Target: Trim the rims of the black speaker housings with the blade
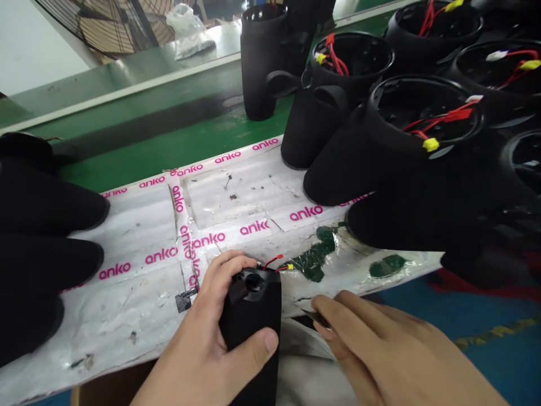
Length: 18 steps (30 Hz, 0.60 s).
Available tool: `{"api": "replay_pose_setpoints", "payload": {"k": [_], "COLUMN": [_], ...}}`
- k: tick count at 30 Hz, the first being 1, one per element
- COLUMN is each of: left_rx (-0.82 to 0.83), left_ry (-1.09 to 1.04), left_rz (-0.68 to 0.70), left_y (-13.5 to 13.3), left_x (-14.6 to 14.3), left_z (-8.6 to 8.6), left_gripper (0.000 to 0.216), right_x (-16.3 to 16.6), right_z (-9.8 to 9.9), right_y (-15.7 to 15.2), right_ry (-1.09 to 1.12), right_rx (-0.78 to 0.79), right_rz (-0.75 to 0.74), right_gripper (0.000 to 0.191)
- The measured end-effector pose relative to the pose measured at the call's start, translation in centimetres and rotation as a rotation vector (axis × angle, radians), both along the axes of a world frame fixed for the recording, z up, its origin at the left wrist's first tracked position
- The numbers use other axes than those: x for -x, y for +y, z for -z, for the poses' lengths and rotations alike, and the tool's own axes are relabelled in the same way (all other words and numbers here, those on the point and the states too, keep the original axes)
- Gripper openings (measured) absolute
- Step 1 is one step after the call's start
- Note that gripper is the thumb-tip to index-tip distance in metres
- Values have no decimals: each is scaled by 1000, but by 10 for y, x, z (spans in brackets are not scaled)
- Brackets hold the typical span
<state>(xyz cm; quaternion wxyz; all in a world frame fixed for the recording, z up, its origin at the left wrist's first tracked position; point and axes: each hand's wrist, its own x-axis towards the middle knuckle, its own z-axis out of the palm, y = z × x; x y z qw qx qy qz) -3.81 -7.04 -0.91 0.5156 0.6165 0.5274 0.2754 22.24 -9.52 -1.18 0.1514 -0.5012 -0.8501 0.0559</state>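
My left hand (213,338) is wrapped round a black plastic housing (252,316) at the table's near edge, thumb lying along its side. The housing's upper end has a round opening, and thin red wires with a red and a yellow connector (290,267) stick out behind it. To the right, apart from the housing, my right hand (376,344) pinches a thin, pointed dark metal tool (318,320); its kind is mostly hidden by the fingers. A small black label (185,300) with fine print lies left of my left hand.
Several black housings (338,146) with red wires inside crowd the right side; others (46,242) lie at left. The table bears a worn white covering (236,197) with pink "anko" print. Behind is a green surface (181,132), a clear plastic bag (186,31) and a fan (114,22).
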Motion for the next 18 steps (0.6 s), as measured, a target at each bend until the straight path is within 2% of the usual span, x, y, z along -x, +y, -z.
{"api": "replay_pose_setpoints", "payload": {"k": [2,6,8,10,13,16,18], "left_rx": [5,45,106,158,102,6,1], "left_ry": [4,72,93,56,-69,-102,-50], "left_rz": [2,-12,-122,-294,-497,-576,-586], "left_y": [-1,-4,-6,-10,-16,-20,-23], "left_x": [2,13,19,24,29,33,36], "left_z": [1,-2,-5,-6,-2,2,1], "left_gripper": [62,68,68,72,86,96,87], "right_x": [10,11,9,11,17,21,21], "right_z": [2,4,8,16,31,45,52], "right_y": [6,14,18,23,30,32,31], "right_ry": [22,144,146,80,-66,-125,-138], "right_rx": [-8,13,-33,-123,-239,-240,-228], "right_rz": [-23,54,124,165,145,147,153], "right_gripper": [26,26,27,31,47,68,75]}}
